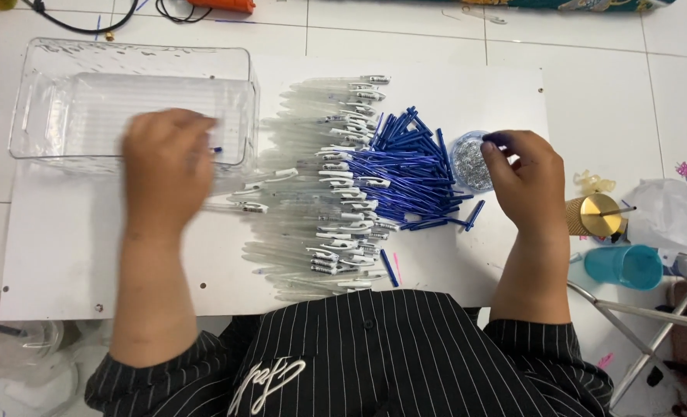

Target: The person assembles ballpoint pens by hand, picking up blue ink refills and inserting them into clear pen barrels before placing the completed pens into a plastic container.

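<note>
My left hand (pixel 166 166) is blurred in front of a clear plastic bin (pixel 65 100), and a small blue tip shows at its fingertips by the bin's near wall. My right hand (pixel 525 181) rests beside a small round dish of tiny metal springs (pixel 469 164), its fingertips pinched together over the dish's right rim; what they pinch is too small to make out. Between the hands lie a row of clear pen barrels (pixel 312 193) and a pile of blue refills (pixel 409 174) on a white board (pixel 88 262).
A teal cup (pixel 625 266), a gold-lidded cup (pixel 597 215) and a plastic bag (pixel 680 216) sit at the right. A metal frame (pixel 652 316) crosses the lower right. Cables and an orange tool (pixel 224 5) lie along the top edge.
</note>
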